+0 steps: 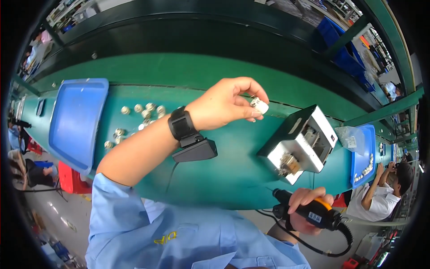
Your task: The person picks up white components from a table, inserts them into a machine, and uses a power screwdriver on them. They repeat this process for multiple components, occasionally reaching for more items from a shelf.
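Note:
Raised above the green table, my left hand pinches a small white fitting with metal bits on one side; its exact kind is too small to tell. A black strap with a boxy black device sits around the left wrist. Close to the table's front edge, my right hand wraps round a black and orange electric screwdriver, its thin bit pointing left. Between the hands and to the right stands a metal box-shaped machine with an open top and a brass-coloured part at its near end.
Several small round fittings lie on the table at the left, beside a blue tray. Right of the machine are a clear plastic bag and another blue tray with small parts. A co-worker sits at the far right.

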Demonstrator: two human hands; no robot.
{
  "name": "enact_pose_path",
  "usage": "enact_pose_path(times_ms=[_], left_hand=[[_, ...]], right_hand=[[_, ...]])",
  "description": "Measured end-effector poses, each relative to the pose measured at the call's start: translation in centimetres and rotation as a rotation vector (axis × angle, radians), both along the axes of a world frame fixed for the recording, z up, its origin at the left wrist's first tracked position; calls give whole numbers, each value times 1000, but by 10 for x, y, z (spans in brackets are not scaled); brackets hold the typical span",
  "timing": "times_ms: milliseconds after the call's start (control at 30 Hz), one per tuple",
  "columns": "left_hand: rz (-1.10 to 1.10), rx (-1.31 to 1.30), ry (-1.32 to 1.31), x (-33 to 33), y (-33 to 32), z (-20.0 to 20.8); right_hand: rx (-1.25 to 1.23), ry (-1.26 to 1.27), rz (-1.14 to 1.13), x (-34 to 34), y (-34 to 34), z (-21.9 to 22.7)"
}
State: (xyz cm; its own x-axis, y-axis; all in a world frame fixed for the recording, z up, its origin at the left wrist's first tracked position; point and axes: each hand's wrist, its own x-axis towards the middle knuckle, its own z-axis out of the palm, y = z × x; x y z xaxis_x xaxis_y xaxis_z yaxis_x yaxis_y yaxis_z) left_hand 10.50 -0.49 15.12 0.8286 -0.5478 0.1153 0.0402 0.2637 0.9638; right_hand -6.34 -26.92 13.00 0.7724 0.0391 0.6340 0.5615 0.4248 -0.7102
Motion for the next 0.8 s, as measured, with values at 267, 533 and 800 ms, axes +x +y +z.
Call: enact_pose_path(times_ms=[267,533,800], left_hand=[[53,41,151,-69,46,-14],[43,-20,237,-99,64,-20],[45,-53,251,-103,61,-29]], right_hand=[[75,43,31,-13,48,13],[62,-1,63,-22,64,10],[2,-13,-32,-28,61,-3]])
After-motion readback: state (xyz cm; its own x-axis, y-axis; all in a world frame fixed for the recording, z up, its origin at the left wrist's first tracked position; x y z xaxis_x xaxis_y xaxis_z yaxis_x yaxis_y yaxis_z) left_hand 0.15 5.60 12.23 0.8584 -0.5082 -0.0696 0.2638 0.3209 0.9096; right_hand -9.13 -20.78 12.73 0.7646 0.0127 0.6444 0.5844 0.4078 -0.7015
